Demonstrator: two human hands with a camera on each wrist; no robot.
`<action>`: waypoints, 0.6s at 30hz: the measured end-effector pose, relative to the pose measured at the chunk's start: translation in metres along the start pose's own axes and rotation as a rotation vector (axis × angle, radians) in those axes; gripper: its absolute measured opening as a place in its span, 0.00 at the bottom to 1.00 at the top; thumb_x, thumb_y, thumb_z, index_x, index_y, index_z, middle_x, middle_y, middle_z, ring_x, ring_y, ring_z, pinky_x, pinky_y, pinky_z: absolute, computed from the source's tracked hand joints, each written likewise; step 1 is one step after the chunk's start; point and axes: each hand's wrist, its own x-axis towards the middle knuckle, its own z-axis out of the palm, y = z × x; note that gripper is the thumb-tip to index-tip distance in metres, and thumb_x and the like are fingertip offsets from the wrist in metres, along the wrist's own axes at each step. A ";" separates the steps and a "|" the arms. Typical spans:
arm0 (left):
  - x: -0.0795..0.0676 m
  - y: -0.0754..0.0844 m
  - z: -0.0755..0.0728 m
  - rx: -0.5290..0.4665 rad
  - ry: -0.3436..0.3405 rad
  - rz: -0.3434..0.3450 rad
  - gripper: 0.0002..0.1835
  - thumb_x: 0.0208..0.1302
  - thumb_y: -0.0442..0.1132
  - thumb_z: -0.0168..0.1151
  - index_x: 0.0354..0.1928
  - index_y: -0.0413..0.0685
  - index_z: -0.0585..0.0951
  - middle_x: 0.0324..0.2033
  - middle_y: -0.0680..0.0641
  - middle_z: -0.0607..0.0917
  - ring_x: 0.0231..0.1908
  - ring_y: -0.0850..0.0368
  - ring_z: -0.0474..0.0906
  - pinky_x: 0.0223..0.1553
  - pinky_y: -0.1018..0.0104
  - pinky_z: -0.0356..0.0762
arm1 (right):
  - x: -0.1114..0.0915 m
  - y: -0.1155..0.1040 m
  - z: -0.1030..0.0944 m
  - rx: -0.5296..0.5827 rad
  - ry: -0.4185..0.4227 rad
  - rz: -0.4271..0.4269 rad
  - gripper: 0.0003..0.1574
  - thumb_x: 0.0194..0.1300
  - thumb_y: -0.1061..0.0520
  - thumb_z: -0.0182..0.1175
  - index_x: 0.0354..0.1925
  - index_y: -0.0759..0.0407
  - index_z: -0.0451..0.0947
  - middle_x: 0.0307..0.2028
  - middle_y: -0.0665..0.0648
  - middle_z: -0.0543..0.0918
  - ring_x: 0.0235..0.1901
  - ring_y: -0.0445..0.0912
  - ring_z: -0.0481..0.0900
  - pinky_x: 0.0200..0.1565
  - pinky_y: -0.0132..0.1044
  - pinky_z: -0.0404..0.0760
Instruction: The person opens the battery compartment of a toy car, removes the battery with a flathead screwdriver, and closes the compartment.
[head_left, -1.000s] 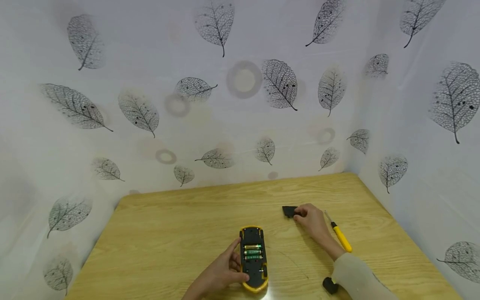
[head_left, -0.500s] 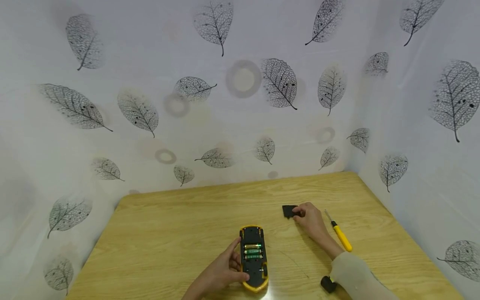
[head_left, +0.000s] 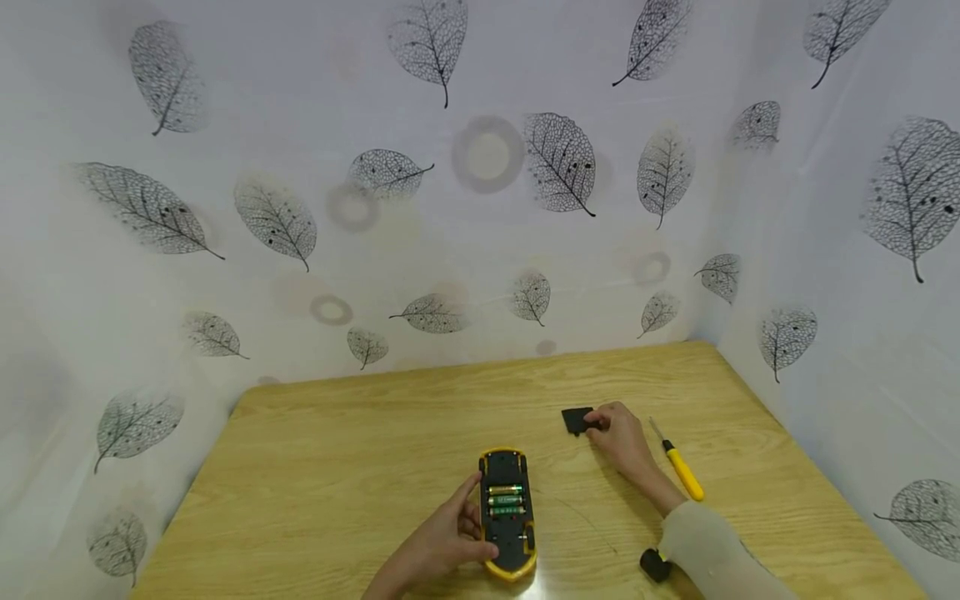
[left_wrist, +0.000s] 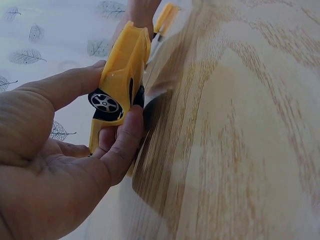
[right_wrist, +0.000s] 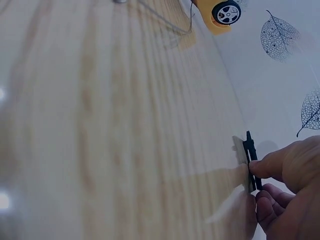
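In the head view a yellow toy car (head_left: 512, 567) lies upside down, its black underside up. Several green batteries (head_left: 506, 501) sit in its uncovered battery compartment. My left hand (head_left: 438, 542) grips the car from the left side; in the left wrist view thumb and fingers hold it beside a wheel (left_wrist: 105, 102). Farther back and to the right, my right hand (head_left: 626, 442) pinches a flat black battery cover (head_left: 576, 420) by its right edge. The right wrist view shows the cover (right_wrist: 251, 157) edge-on, right at the tabletop, with small tabs at one end.
A screwdriver (head_left: 682, 471) with a yellow handle lies right of my right hand. Close to the right sleeve (head_left: 708, 542) is a small black object (head_left: 656, 565). Leaf-printed cloth walls (head_left: 420, 250) stand along the back and sides of the wooden table (head_left: 337, 467).
The battery cover has tipped slightly in my right hand, showing more of its flat face. The left hand and the car keep their place.
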 end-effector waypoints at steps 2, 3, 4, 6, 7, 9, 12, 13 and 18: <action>0.000 0.000 0.000 0.006 -0.001 0.000 0.59 0.58 0.27 0.75 0.81 0.34 0.44 0.41 0.44 0.77 0.41 0.51 0.79 0.45 0.66 0.80 | 0.000 0.000 -0.001 0.003 -0.003 0.005 0.09 0.60 0.71 0.70 0.41 0.66 0.87 0.41 0.63 0.79 0.38 0.51 0.77 0.40 0.42 0.79; 0.000 0.001 0.000 0.005 -0.002 0.000 0.58 0.58 0.27 0.75 0.81 0.34 0.44 0.41 0.44 0.77 0.41 0.51 0.79 0.45 0.66 0.80 | -0.001 0.000 -0.001 0.004 -0.004 0.007 0.09 0.60 0.71 0.70 0.41 0.66 0.87 0.42 0.63 0.79 0.38 0.52 0.77 0.41 0.43 0.79; 0.000 0.001 0.000 0.005 -0.004 0.001 0.58 0.58 0.28 0.75 0.81 0.34 0.44 0.41 0.44 0.77 0.41 0.51 0.79 0.45 0.66 0.80 | -0.001 0.000 -0.001 0.008 -0.005 0.010 0.10 0.61 0.71 0.70 0.42 0.66 0.87 0.42 0.63 0.79 0.39 0.52 0.78 0.41 0.45 0.80; 0.000 0.001 0.000 0.000 -0.006 0.000 0.58 0.58 0.28 0.75 0.81 0.34 0.44 0.41 0.44 0.77 0.41 0.51 0.79 0.45 0.66 0.80 | -0.003 -0.001 -0.002 0.016 -0.005 0.015 0.11 0.61 0.70 0.70 0.44 0.66 0.86 0.43 0.64 0.79 0.41 0.54 0.79 0.43 0.48 0.81; 0.000 0.001 0.000 -0.002 -0.008 0.000 0.58 0.58 0.28 0.75 0.81 0.34 0.44 0.41 0.44 0.77 0.42 0.51 0.79 0.45 0.66 0.80 | -0.004 -0.002 -0.003 0.022 -0.004 0.015 0.11 0.61 0.70 0.70 0.45 0.66 0.86 0.44 0.65 0.80 0.42 0.56 0.80 0.44 0.50 0.82; 0.000 0.002 0.000 -0.008 -0.010 0.001 0.58 0.58 0.28 0.75 0.81 0.34 0.44 0.41 0.44 0.77 0.42 0.51 0.79 0.45 0.67 0.79 | -0.006 -0.003 -0.005 0.035 -0.004 0.013 0.13 0.62 0.69 0.70 0.47 0.67 0.86 0.46 0.66 0.80 0.44 0.58 0.81 0.45 0.52 0.83; -0.001 0.002 0.000 -0.017 -0.011 0.000 0.59 0.58 0.28 0.75 0.81 0.33 0.43 0.41 0.44 0.77 0.41 0.51 0.78 0.44 0.68 0.79 | -0.011 -0.006 -0.012 0.040 -0.002 0.008 0.14 0.65 0.67 0.69 0.49 0.68 0.85 0.48 0.67 0.81 0.44 0.58 0.81 0.44 0.50 0.83; 0.000 0.002 0.000 -0.019 -0.011 0.000 0.59 0.58 0.28 0.75 0.81 0.33 0.43 0.41 0.44 0.77 0.41 0.51 0.78 0.44 0.69 0.78 | -0.012 -0.007 -0.015 0.036 0.000 0.006 0.14 0.66 0.66 0.68 0.50 0.68 0.84 0.48 0.66 0.81 0.43 0.56 0.81 0.42 0.47 0.83; 0.000 0.002 0.001 -0.027 -0.009 0.012 0.58 0.58 0.28 0.74 0.81 0.32 0.43 0.40 0.44 0.78 0.41 0.51 0.78 0.43 0.70 0.78 | -0.021 -0.011 -0.036 0.020 0.010 0.015 0.15 0.69 0.64 0.66 0.53 0.70 0.83 0.45 0.64 0.82 0.39 0.51 0.80 0.35 0.36 0.80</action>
